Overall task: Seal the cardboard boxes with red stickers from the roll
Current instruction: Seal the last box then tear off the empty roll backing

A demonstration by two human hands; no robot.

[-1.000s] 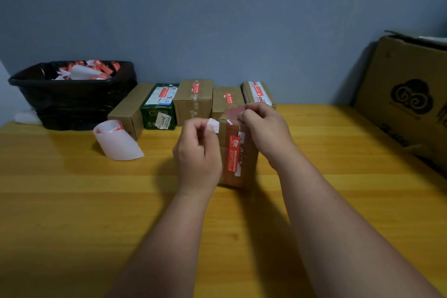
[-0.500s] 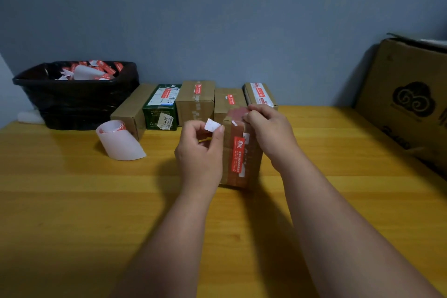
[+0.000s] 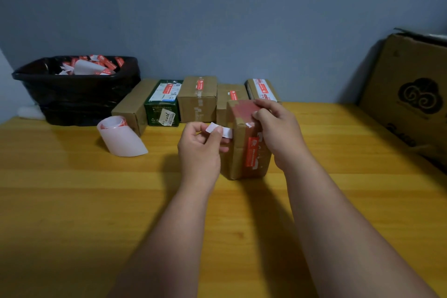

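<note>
A small cardboard box (image 3: 235,152) stands upright at the table's middle, with a red sticker (image 3: 252,152) running down its front face. My right hand (image 3: 278,128) rests over its top right edge, fingers pressing on the reddish top. To the left of the box, my left hand (image 3: 200,147) pinches a small white strip of backing paper (image 3: 219,129) between thumb and fingers. The sticker roll (image 3: 119,136), white with red showing at its top, lies on the table to the left.
A row of small boxes (image 3: 197,98), one of them green, lines the wall behind. A black bin (image 3: 77,94) with discarded sticker scraps stands at the back left. A large cardboard carton (image 3: 411,94) leans at the right edge.
My left hand has pulled the white strip away from the box, out to the left and slightly up. My right hand has stayed on the box top.
</note>
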